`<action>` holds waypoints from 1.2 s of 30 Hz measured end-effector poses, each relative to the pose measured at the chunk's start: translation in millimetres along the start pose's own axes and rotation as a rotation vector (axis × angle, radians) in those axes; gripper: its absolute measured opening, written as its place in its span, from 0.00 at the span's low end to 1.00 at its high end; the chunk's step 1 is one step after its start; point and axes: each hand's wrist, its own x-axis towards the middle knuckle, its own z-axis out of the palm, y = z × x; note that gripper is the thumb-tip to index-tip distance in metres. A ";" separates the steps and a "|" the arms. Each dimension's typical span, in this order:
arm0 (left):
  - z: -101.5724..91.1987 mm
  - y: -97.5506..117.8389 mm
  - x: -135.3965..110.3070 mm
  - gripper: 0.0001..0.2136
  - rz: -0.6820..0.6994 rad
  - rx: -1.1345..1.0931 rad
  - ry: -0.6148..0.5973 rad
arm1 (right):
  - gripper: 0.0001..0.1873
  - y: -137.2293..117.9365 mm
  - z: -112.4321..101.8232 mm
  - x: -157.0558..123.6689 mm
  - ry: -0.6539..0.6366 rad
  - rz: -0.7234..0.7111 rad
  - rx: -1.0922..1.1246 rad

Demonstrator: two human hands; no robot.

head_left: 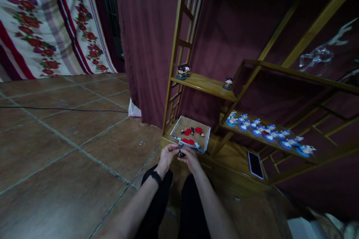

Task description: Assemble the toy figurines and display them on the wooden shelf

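Note:
My left hand (pixel 167 155) and my right hand (pixel 191 158) meet low in front of me, fingers closed around a small dark figurine (pixel 182 154). Its details are partly hidden by the fingers. Just beyond them an open shallow box (pixel 208 140) sits on the wooden shelf base. Inside it lie several red discs (pixel 198 130) and several small figurine pieces (pixel 192 130), with a pale star-like piece (pixel 197 145) near the front edge. On my left wrist is a dark band (pixel 156 178).
A small upper shelf (pixel 206 85) carries a pair of figurines (pixel 183 71) and a single one (pixel 228 83). Several blue-and-white figurines (pixel 269 133) line the right shelf. A phone (pixel 255 165) lies on the base. A clear ornament (pixel 319 58) stands higher right. A cable (pixel 64 109) crosses the tiled floor.

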 end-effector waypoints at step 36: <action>-3.1 -2.5 -1.9 0.03 -0.357 -0.098 0.079 | 0.14 6.9 -13.0 3.8 0.154 -0.017 -0.163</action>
